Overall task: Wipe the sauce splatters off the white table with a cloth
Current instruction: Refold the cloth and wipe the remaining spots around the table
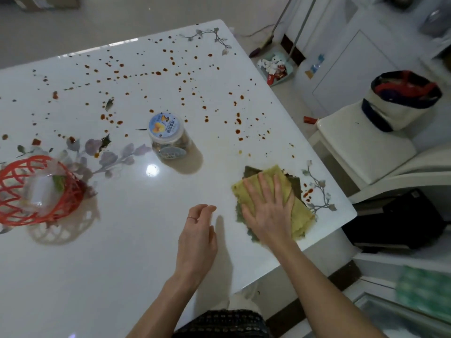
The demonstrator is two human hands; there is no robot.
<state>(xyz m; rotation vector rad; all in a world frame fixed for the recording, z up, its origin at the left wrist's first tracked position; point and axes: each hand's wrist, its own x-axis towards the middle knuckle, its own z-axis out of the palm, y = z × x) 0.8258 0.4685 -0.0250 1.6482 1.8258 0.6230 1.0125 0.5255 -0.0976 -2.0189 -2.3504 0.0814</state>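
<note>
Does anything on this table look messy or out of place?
Yes. Reddish-brown sauce splatters dot the far half of the white table, around the jar. A few drops sit beside the cloth under the right hand.

The right hand (268, 211) is lying flat with its fingers spread and pressing down, while the left hand (199, 236) is hanging just beside it with loosely curled fingers, holding nothing.

Overhead light glares on the glossy table (136, 215), right edge blurs
</note>
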